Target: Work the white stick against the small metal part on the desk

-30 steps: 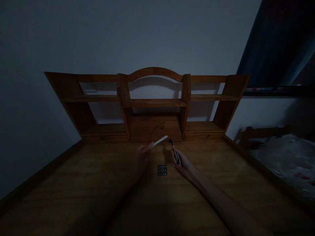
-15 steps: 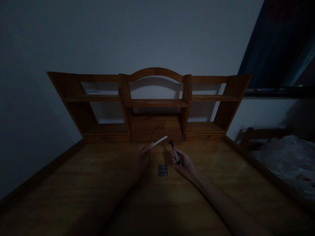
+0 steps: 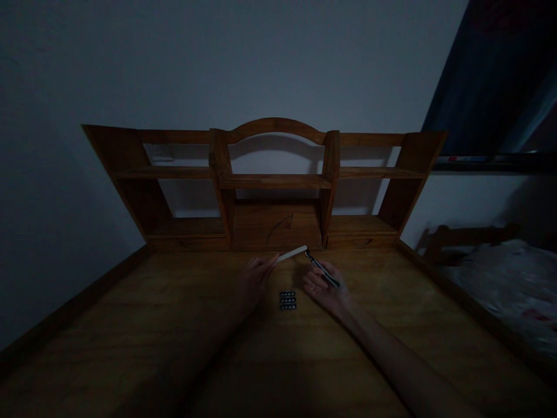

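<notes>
My left hand (image 3: 255, 277) pinches one end of a flat, pale stick (image 3: 292, 253) with a rounded tip, which points up and to the right. In my right hand (image 3: 326, 288) is a slim grey-and-black tool (image 3: 324, 271) with a small dark head, razor-like in shape. That head meets or nearly meets the stick's far tip; contact is hard to tell in the dim light. Below and between both hands, a small dark rectangular piece (image 3: 288, 300) with three rows of light marks lies on the wooden desk (image 3: 278, 360).
A wooden shelf unit (image 3: 276, 182) stands along the back of the desk against the wall. A raised wooden edge (image 3: 467, 302) borders the right side. Beyond it lies a heap of crinkled plastic (image 3: 509, 278). A dark window or curtain (image 3: 491, 87) is at upper right.
The stick has shifted right and lies flatter. My right hand has turned the tool to a more slanted angle, bringing its head up to the stick's tip.
</notes>
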`<act>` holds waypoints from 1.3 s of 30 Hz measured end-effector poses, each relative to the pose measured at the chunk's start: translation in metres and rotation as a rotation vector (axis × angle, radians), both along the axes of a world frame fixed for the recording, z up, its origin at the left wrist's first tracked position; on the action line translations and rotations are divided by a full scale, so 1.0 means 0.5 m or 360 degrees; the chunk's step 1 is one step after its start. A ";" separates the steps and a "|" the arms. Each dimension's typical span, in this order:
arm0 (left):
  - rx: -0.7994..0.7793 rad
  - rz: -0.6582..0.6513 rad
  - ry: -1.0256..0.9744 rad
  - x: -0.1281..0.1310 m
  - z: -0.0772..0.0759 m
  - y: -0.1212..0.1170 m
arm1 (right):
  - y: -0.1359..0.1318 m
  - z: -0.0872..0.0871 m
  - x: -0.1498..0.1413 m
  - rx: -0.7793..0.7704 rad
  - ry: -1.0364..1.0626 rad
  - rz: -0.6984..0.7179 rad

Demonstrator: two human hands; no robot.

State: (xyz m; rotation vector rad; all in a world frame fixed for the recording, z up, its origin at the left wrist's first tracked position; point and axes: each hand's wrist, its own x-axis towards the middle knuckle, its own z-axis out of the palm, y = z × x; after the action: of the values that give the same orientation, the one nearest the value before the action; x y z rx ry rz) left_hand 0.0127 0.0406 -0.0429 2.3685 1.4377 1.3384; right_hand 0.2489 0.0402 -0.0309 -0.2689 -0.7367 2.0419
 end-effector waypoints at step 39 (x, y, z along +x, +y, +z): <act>0.0004 0.0182 -0.0049 -0.027 -0.021 0.033 | -0.006 0.001 -0.002 -0.0004 0.0046 0.0160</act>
State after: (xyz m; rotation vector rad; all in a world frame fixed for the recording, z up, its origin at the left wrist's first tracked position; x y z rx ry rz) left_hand -0.0007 0.0570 -0.0536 2.2879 1.5858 1.3959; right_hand 0.2479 0.0374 -0.0306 -0.2070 -0.7434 2.1370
